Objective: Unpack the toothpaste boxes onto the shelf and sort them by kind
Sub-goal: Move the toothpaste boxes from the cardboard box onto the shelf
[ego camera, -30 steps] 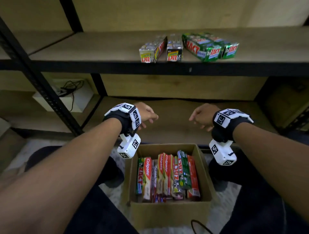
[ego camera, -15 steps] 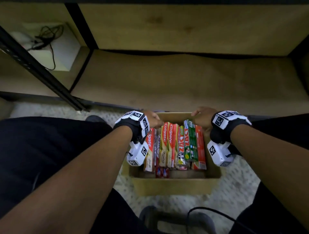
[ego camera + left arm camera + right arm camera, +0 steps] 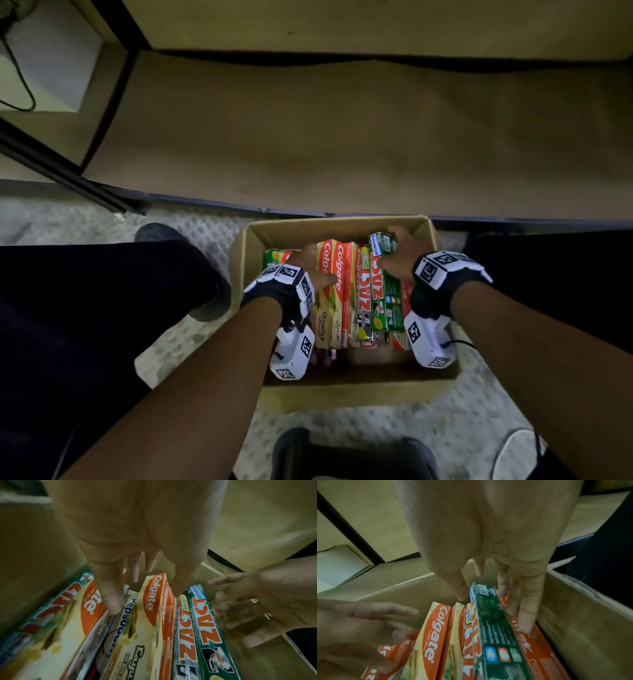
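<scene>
Both hands now down in the carton [image 3: 342, 224], right grip [image 3: 399, 255] pinching the green Zact box [image 3: 387, 291], left grip [image 3: 310, 265] loose-fingered.

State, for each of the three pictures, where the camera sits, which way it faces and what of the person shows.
Head: looks steeply down on the cardboard box, both forearms, knees, left hand and right hand.
Left wrist: looks along the palm at the Colgate box, fingers extended; the other hand enters at right.
Right wrist: looks along the palm; thumb and fingers pinch the green Zact box.
All three share both boxes.
</scene>
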`<state>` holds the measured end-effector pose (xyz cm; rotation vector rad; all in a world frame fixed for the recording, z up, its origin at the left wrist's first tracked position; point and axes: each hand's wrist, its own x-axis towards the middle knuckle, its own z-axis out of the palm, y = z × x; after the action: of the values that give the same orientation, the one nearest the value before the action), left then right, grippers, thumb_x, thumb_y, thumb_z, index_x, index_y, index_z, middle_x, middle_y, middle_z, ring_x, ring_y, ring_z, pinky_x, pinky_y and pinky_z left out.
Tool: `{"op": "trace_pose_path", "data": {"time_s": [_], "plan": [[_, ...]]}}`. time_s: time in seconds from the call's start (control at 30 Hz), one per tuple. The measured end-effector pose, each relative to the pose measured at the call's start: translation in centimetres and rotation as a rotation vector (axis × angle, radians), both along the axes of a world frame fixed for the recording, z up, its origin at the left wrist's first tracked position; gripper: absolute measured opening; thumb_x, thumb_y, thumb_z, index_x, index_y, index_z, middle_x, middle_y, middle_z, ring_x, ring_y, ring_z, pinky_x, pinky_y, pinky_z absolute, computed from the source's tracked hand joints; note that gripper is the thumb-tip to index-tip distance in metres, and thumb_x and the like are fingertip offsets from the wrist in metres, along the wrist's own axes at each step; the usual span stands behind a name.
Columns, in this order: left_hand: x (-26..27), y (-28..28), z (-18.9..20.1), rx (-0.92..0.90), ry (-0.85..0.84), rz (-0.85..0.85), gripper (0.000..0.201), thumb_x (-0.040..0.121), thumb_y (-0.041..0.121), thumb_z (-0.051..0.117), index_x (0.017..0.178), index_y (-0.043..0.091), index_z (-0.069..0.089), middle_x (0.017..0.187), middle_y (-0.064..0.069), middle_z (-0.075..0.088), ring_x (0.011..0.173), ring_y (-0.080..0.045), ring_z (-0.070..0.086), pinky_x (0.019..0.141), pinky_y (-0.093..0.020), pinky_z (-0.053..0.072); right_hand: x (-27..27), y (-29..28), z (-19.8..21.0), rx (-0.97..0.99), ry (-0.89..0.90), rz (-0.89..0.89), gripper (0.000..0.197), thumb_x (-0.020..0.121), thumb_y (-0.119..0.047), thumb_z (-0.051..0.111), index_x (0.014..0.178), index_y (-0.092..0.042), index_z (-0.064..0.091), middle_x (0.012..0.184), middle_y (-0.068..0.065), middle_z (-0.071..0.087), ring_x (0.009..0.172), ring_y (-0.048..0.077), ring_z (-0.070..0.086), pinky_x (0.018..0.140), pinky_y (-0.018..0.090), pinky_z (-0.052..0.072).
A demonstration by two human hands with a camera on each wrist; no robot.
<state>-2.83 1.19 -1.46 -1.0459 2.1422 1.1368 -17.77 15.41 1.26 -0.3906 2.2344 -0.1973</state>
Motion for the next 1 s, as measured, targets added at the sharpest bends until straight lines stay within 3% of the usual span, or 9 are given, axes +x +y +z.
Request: {"op": "trace_pose_path", "data": {"time_s": [0.1,0.2,0.33,0.57,0.67,0.73,0.8,0.9,1.0], "plan": [[0.2,0.6,-0.8,0.027,-0.016,0.036,0.078,0.082,0.044,0.073,0.147,0.028,0.033,0.136,0.001,0.054,0.117,-0.024,0.058,0.094,-0.037,0.051,-0.2,0.1,-1.6,0.003,-0.023,-0.006,0.084,0.087,-0.036,0.062,0.153,-0.040,0.011,0.125,0.008,0.059,0.082,0.020,0.065,0.078,0.031,0.057],[0.3,1.2,-1.3,0.002,-0.012,0.041,0.083,0.079,0.042,0.076,0.148,0.025,0.032,0.140,-0.002,0.052,0.123,-0.025,0.055,0.102,-0.044,0.047,0.0,0.3,-3.4,0.011,-0.017,-0.008,0.095,0.080,-0.045,0.068,0.153,-0.042,0.007,0.148,0.010,0.040,0.109,0.028,0.061,0.089,0.033,0.052],[0.5,2.3,-2.1,0.005,-0.007,0.067,0.077,0.080,0.038,0.077,0.143,0.019,0.037,0.136,-0.003,0.056,0.124,-0.026,0.055,0.105,-0.045,0.044,0.2,1.0,-4.2,0.012,-0.015,-0.037,0.106,0.074,-0.039,0.078,0.152,-0.045,0.006,0.153,0.014,0.023,0.130,0.033,0.045,0.104,0.034,0.044],[1.3,2.4,-2.4,0.084,-0.022,0.245,0.076,0.079,0.026,0.080,0.143,0.018,0.040,0.134,-0.006,0.058,0.118,-0.027,0.059,0.100,-0.043,0.049,1.1,1.0,-4.1,-0.050,-0.078,-0.001,0.115,0.051,-0.026,0.085,0.129,-0.074,0.016,0.148,0.008,0.032,0.120,0.035,0.051,0.078,0.048,0.059],[2.0,2.6,-2.4,0.160,-0.022,0.336,0.083,0.070,0.026,0.087,0.140,0.016,0.044,0.131,-0.006,0.061,0.113,-0.027,0.062,0.095,-0.045,0.053,1.7,1.6,-4.1,-0.063,-0.021,0.025,0.115,0.061,-0.026,0.084,0.136,-0.070,0.009,0.158,0.010,0.018,0.137,0.036,0.035,0.102,0.048,0.047],[2.3,2.7,-2.4,0.181,-0.011,0.368,0.079,0.070,0.024,0.087,0.137,0.014,0.047,0.129,-0.006,0.062,0.112,-0.026,0.062,0.096,-0.046,0.052,1.8,2.0,-4.0,-0.075,-0.044,0.016,0.111,0.071,-0.020,0.082,0.143,-0.063,0.010,0.162,0.008,0.007,0.142,0.034,0.028,0.106,0.038,0.042],[2.4,2.8,-2.4,0.194,0.003,0.384,0.070,0.072,0.021,0.085,0.132,0.013,0.050,0.127,-0.007,0.063,0.112,-0.027,0.062,0.096,-0.046,0.052,1.9,2.2,-3.7,-0.083,-0.070,0.018,0.110,0.076,-0.015,0.079,0.146,-0.060,0.008,0.162,0.009,0.009,0.131,0.030,0.044,0.090,0.031,0.049],[2.5,2.8,-2.2,0.216,0.011,0.382,0.064,0.073,0.020,0.085,0.127,0.012,0.053,0.125,-0.007,0.064,0.110,-0.027,0.063,0.095,-0.046,0.052,2.3,2.1,-3.2,-0.132,-0.087,0.025,0.110,0.077,-0.010,0.077,0.148,-0.057,0.007,0.151,0.006,0.035,0.083,0.012,0.062,0.056,0.019,0.049],[2.5,2.7,-2.2,0.235,0.022,0.402,0.066,0.071,0.020,0.086,0.128,0.014,0.052,0.123,-0.005,0.065,0.108,-0.026,0.064,0.094,-0.047,0.053,2.9,2.4,-3.0,-0.182,-0.050,-0.041,0.107,0.075,-0.009,0.077,0.149,-0.052,0.013,0.141,0.003,0.046,0.087,0.013,0.059,0.063,0.020,0.047]]}}
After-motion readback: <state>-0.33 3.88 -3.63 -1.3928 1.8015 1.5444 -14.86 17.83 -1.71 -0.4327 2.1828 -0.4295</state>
